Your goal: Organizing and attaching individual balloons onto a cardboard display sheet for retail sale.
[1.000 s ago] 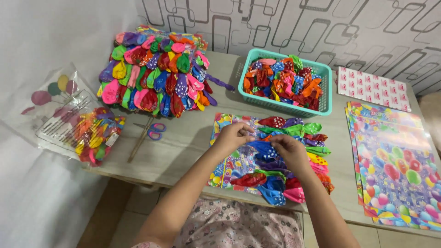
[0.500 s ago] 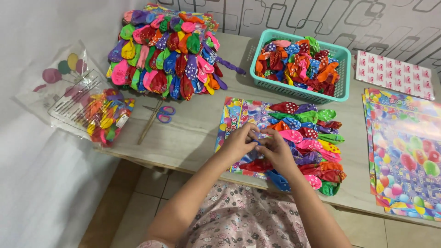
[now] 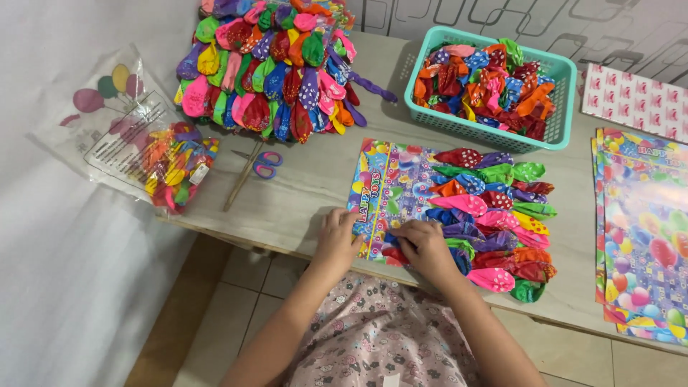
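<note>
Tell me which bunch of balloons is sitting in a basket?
The loose balloons at the back right, heaped in the teal plastic basket. The others are fixed on printed cards or sealed in a clear bag.

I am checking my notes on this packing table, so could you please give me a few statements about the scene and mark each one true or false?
1. Both hands rest on the near edge of the balloon card. True: the left hand and right hand press on its lower part.
2. The teal basket is empty. False: it is full of loose balloons.
3. The scissors lie on the table left of the card. True.
4. The right hand holds the scissors. False: they lie untouched, apart from both hands.
5. A clear bag of balloons hangs over the table's left end. True.
</note>
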